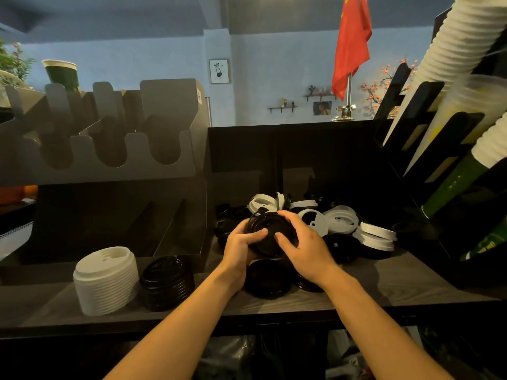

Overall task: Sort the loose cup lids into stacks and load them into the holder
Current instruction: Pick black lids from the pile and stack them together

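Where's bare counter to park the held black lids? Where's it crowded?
Bare counter right of the right hand, between the loose lid pile and the cup rack. Narrower strip along the front edge, before the white stack and black stack. Crowded: around the held black lids and left hand, lids cover the surface.

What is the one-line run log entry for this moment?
left hand and right hand: grip black lids; below: loose lid pile; set aside: white lid stack, black lid stack

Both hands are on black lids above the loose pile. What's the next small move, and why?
Probably carry the black lids, gripped by the left hand and right hand, leftward onto the black stack beside the white stack: colours are stacked separately there, and the holder slots in view look empty.
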